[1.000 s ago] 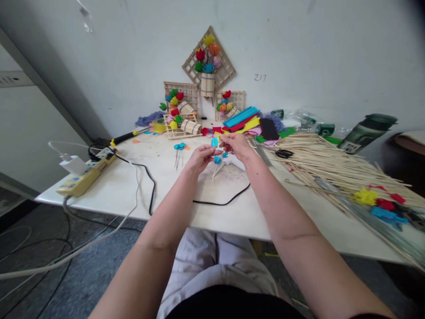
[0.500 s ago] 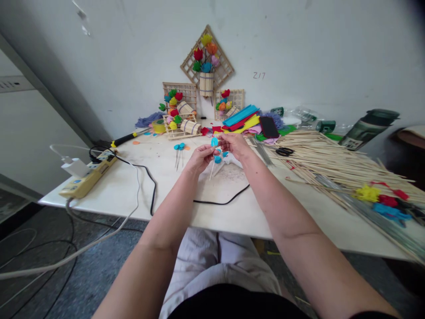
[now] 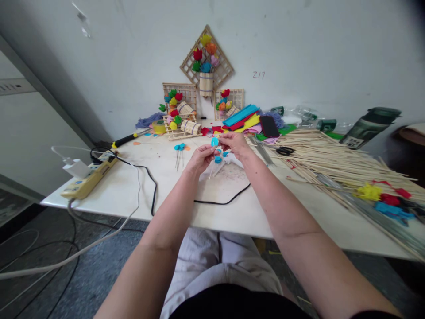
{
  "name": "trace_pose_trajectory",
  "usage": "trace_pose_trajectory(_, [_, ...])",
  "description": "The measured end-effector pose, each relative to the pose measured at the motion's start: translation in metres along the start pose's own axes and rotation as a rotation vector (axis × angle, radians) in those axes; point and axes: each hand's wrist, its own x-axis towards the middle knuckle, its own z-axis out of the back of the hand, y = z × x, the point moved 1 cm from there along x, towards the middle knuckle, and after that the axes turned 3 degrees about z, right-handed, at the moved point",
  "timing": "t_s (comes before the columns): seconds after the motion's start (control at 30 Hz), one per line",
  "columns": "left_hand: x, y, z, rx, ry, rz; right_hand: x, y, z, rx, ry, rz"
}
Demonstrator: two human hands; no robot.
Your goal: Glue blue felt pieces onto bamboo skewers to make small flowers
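Between my two hands, above the table, is a small blue felt petal (image 3: 214, 141) on a thin wire stem (image 3: 210, 173). My left hand (image 3: 203, 157) is closed, pinching the stem just under the petal. The fingers of my right hand (image 3: 233, 144) are pinched together at the petal's right edge. Below them, more blue felt pieces (image 3: 218, 159) lie on a white sheet or bag (image 3: 229, 167), partly hidden by my hands. To the left, several blue petals on wires (image 3: 179, 146) rest on the table.
Bamboo sticks (image 3: 332, 155) spread over the right side, with black scissors (image 3: 284, 151) beside them. Coloured felt sheets (image 3: 241, 117) and a phone (image 3: 268, 127) lie behind. Flower lattices (image 3: 206, 57) lean on the wall. A power strip (image 3: 88, 179) sits left; a black cable (image 3: 222, 202) crosses in front.
Both hands keep nearly the same place and grip on the petal and its stem. The view has shifted very slightly.
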Motion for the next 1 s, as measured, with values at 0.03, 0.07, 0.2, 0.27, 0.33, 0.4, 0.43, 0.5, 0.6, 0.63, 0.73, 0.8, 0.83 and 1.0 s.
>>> trace_pose_trajectory(0.03, [0.000, 0.000, 0.000, -0.002, 0.004, 0.001, 0.000, 0.000, -0.001, -0.013, -0.004, 0.005])
trace_pose_trajectory(0.07, [0.000, 0.000, 0.000, -0.001, 0.007, 0.001, 0.000, 0.000, -0.002, -0.028, -0.008, 0.010])
trace_pose_trajectory(0.2, [-0.001, 0.000, -0.001, 0.005, 0.017, -0.003, 0.000, 0.000, -0.006, -0.078, -0.025, 0.016])
trace_pose_trajectory(0.27, [-0.001, 0.001, -0.001, -0.002, 0.019, -0.011, 0.000, -0.001, -0.008, -0.090, -0.022, 0.025])
trace_pose_trajectory(0.33, [-0.001, 0.001, -0.001, -0.004, 0.007, -0.017, 0.000, -0.001, -0.009, -0.095, -0.020, 0.037])
trace_pose_trajectory(0.4, [0.000, 0.001, -0.001, 0.000, -0.018, -0.017, -0.001, -0.001, -0.010, -0.093, -0.020, 0.038])
trace_pose_trajectory(0.43, [0.000, 0.001, 0.000, 0.001, -0.031, -0.019, -0.001, -0.001, -0.010, -0.085, -0.012, 0.032])
trace_pose_trajectory(0.5, [0.001, 0.000, 0.001, -0.002, -0.052, -0.029, -0.003, 0.000, -0.010, -0.052, 0.022, 0.011])
trace_pose_trajectory(0.6, [0.003, -0.002, 0.004, -0.007, -0.087, -0.074, -0.004, 0.002, -0.009, -0.015, 0.057, -0.053])
trace_pose_trajectory(0.63, [0.004, -0.002, 0.005, -0.009, -0.106, -0.096, -0.005, 0.003, -0.008, -0.023, 0.053, -0.083])
trace_pose_trajectory(0.73, [0.007, -0.004, 0.008, -0.028, -0.182, -0.160, -0.007, 0.005, -0.004, -0.102, 0.073, -0.171])
trace_pose_trajectory(0.8, [0.008, -0.004, 0.010, -0.044, -0.230, -0.188, -0.009, 0.008, -0.003, -0.158, 0.151, -0.209])
trace_pose_trajectory(0.83, [0.008, -0.005, 0.011, -0.051, -0.249, -0.199, -0.010, 0.009, -0.004, -0.185, 0.200, -0.224])
trace_pose_trajectory(1.0, [0.009, -0.005, 0.014, -0.064, -0.285, -0.236, -0.018, 0.014, -0.016, -0.359, 0.358, -0.254])
